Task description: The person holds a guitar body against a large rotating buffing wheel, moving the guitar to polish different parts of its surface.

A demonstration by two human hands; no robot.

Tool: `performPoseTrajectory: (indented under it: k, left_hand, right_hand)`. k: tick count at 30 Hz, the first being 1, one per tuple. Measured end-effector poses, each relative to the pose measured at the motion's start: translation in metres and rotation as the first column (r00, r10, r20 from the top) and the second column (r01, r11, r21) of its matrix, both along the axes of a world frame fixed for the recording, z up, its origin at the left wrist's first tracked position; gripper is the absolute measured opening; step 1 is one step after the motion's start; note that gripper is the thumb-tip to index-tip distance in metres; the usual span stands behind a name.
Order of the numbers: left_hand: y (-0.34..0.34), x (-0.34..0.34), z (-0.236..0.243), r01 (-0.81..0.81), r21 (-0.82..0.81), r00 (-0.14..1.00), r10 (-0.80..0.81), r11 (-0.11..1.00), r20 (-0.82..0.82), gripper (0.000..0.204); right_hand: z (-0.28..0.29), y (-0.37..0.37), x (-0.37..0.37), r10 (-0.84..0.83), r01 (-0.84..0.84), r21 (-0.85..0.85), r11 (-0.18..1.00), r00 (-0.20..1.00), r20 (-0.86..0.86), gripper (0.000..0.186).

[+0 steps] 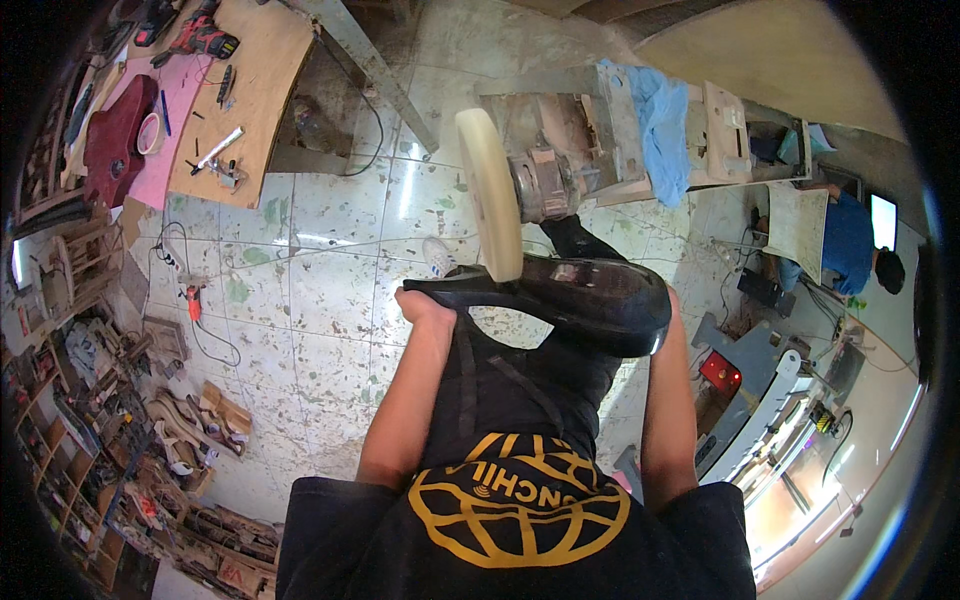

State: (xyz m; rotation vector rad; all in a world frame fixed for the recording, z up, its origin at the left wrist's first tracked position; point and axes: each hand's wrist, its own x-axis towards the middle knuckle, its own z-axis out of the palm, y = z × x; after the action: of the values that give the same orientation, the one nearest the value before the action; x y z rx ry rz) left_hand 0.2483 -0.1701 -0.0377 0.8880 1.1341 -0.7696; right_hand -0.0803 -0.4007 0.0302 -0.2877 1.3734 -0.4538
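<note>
A glossy black curved guitar body (600,300) lies across the front of me, above my legs. My left hand (425,307) is closed round its narrow left end. My right hand (668,305) is at the rounded right end, its fingers hidden by the body. A pale, slightly blurred buffing wheel (485,190) on a metal spindle (545,185) meets the body's upper side, left of the glossy broad part.
Upper left, a bench (285,40) holds drills, tools and a red body. A blue cloth (660,120) drapes over the machine frame. A person in blue (850,250) works at right. Cluttered shelves (50,430) and an orange tool (195,305) with cables are at left.
</note>
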Motion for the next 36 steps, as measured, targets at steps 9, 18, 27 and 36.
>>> performPoseTrajectory:
  k: [9,18,27,36]
  left_hand:
    - [0.025,0.024,-0.003,-0.035,0.025,0.998,0.034,0.999,0.057,0.053]
    - [0.046,0.032,-0.009,0.002,0.143,0.999,-0.009,0.990,0.050,0.042]
    - [0.064,0.047,0.000,-0.003,0.159,0.998,-0.008,0.987,0.068,0.042]
    - [0.086,0.061,0.014,-0.010,0.141,0.994,-0.006,0.990,0.110,0.033]
  right_hand:
    - [0.004,0.021,0.064,-0.004,0.002,0.069,0.998,1.000,0.025,0.025]
    - [-0.016,0.026,0.047,0.045,-0.043,-0.024,0.999,0.997,0.065,0.033]
    - [0.004,0.041,0.071,0.001,0.001,0.101,0.995,1.000,-0.020,0.047]
    - [0.055,0.063,0.105,-0.006,0.016,0.171,0.985,0.998,-0.064,0.046]
